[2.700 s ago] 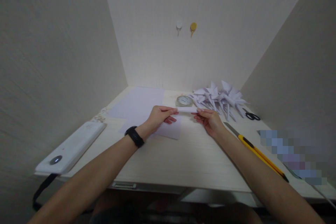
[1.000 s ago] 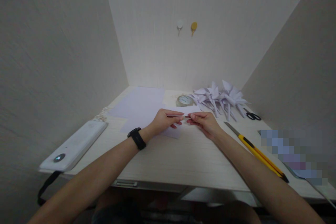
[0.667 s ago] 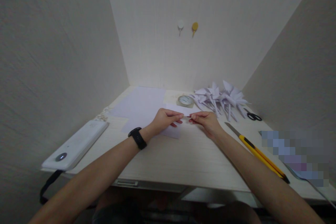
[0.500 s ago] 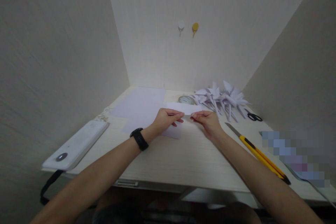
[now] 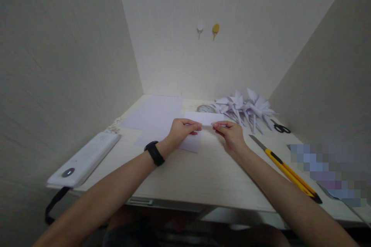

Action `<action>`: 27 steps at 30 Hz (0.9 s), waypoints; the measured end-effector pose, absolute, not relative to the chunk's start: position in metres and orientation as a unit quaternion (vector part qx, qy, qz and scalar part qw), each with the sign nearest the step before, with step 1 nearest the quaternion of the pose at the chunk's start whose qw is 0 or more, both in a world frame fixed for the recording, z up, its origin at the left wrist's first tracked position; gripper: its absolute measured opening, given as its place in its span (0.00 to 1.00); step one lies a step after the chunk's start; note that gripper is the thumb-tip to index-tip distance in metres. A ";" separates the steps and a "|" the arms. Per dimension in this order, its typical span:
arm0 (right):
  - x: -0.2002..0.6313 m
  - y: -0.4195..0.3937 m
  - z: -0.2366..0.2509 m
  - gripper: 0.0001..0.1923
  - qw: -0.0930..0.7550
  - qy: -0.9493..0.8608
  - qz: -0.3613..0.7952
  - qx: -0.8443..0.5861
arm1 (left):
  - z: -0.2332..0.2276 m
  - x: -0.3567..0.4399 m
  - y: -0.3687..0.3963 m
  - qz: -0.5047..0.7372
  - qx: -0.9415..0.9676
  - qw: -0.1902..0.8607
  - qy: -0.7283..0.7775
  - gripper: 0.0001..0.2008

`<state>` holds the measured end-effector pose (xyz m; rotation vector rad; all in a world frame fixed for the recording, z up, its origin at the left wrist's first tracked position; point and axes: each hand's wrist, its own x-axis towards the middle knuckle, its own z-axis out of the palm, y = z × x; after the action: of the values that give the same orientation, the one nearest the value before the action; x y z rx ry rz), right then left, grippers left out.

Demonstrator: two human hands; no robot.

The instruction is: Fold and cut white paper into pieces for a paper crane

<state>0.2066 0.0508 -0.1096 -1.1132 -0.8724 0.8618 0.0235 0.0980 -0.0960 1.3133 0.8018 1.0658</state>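
Far left, near edge: white power bank (image 5: pixel 84 157) lay on the tabletop (image 5: pixel 203 173), black strap hanging off the edge. Just beyond it, a small tangle, probably a chain or cord (image 5: pixel 114 125); too small to be sure.

Left-centre: flat paper sheets (image 5: pixel 158 114) lay spread toward the far wall, one lapping under the left hand.

Centre: left hand (image 5: pixel 181 131), black wristband (image 5: pixel 154 153) on that wrist, pinched the left end of a folded paper strip (image 5: pixel 204 118). Right hand (image 5: pixel 230 134) pinched the right end. Fingers (image 5: pixel 194 125) of both hands were clenched on the strip, thumbs on top, tips nearly meeting in the middle. Strip was held just above the tabletop, long axis left-right, its free edge standing up and away on the far side of the fingers. Both hands were about equally close to it; neither had the advantage.

Directly behind the strip: tape roll (image 5: pixel 205 108), mostly hidden by it. Near, not touching as far as I could tell.

Right of centre, far: pile of folded paper pinwheels (image 5: pixel 246 108), well clear of the hands. Scissors (image 5: pixel 280 127) just beyond the pile on the right.

Right, near: yellow utility knife (image 5: pixel 286 171), blade extended and pointing far-left toward the right hand, lying beside the right forearm. Closest hazard if that arm swung outward.

Nothing stood between the hands and the strip.
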 end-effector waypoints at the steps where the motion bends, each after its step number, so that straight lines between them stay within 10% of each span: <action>1: 0.206 0.051 -0.109 0.17 0.679 -0.387 0.379 -0.496 | -0.096 0.024 0.098 0.463 0.559 0.592 0.350 0.09; 13: 0.202 0.049 -0.110 0.17 0.695 -0.375 0.367 -0.492 | -0.095 0.025 0.096 0.468 0.532 0.613 0.350 0.13; 20: 0.198 0.049 -0.111 0.22 0.710 -0.370 0.360 -0.479 | -0.095 0.024 0.096 0.490 0.529 0.614 0.323 0.50; 27: 0.206 0.052 -0.109 0.32 0.747 -0.333 0.353 -0.454 | -0.096 0.023 0.097 0.448 0.548 0.612 0.353 0.14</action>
<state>0.2056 0.0516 -0.1095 -0.9932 -0.7289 0.7713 0.0226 0.0968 -0.0958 1.2631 0.8131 1.0336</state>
